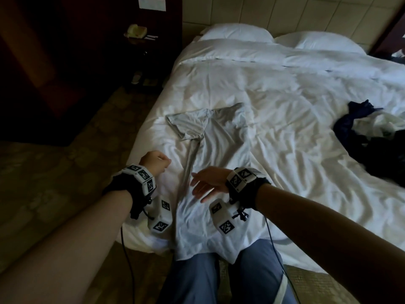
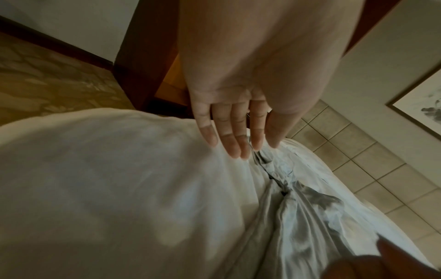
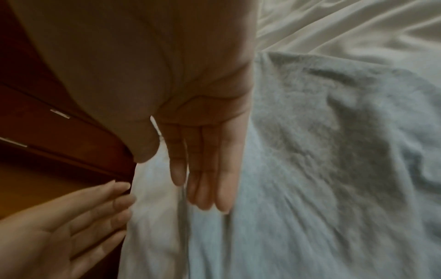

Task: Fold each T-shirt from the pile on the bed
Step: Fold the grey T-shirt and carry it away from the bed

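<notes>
A light grey T-shirt (image 1: 219, 150) lies lengthwise on the white bed (image 1: 295, 128), collar far, hem hanging over the near edge by my legs. Its left side is folded inward along a long crease. My right hand (image 1: 205, 183) is over the shirt's lower middle with straight fingers (image 3: 203, 188) close to the crease, holding nothing. My left hand (image 1: 156, 161) is just left of the shirt, above the white bedding. Its fingers (image 2: 229, 136) are straight and empty, and it also shows as the left hand (image 3: 83, 217) in the right wrist view. The T-shirt (image 2: 310, 217) runs along the bedding's right.
A pile of dark blue and white clothes (image 1: 372, 132) lies at the bed's right side. Two pillows (image 1: 236, 32) are at the head. A dark nightstand with a telephone (image 1: 135, 31) stands left of the bed, over patterned carpet (image 1: 65, 172). My trousered legs (image 1: 219, 277) stand against the near edge.
</notes>
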The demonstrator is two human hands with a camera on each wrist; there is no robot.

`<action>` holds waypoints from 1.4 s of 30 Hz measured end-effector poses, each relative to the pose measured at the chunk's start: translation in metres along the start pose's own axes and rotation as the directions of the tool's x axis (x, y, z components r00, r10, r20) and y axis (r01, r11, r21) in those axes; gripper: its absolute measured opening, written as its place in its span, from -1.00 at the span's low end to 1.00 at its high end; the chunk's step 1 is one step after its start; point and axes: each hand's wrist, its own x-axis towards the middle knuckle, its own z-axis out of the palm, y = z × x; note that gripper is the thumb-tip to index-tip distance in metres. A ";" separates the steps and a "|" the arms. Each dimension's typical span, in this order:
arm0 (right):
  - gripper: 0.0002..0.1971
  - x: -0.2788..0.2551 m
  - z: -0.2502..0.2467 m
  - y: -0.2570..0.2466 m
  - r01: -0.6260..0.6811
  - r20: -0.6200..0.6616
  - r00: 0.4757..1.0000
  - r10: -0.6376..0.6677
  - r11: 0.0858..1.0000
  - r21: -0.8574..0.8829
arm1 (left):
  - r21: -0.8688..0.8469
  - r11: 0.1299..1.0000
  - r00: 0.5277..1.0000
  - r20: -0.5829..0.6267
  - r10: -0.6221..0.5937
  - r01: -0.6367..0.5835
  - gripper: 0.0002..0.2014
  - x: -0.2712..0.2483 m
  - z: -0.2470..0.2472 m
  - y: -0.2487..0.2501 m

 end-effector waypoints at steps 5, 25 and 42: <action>-0.68 0.023 -0.058 -0.014 0.078 -0.294 0.955 -0.032 0.986 0.146 | -0.093 0.991 0.996 0.020 -0.089 0.091 -0.79 0.028 0.014 0.010; -0.37 0.165 -0.270 -0.037 0.204 -0.717 0.697 0.004 0.957 0.204 | -0.561 0.741 0.920 0.108 -0.377 0.369 -0.51 0.200 0.073 0.064; -0.54 0.212 -0.298 -0.050 0.274 -0.763 0.646 -0.015 0.938 0.213 | -0.460 0.882 0.986 -0.072 -0.150 0.101 -0.60 0.248 0.058 0.029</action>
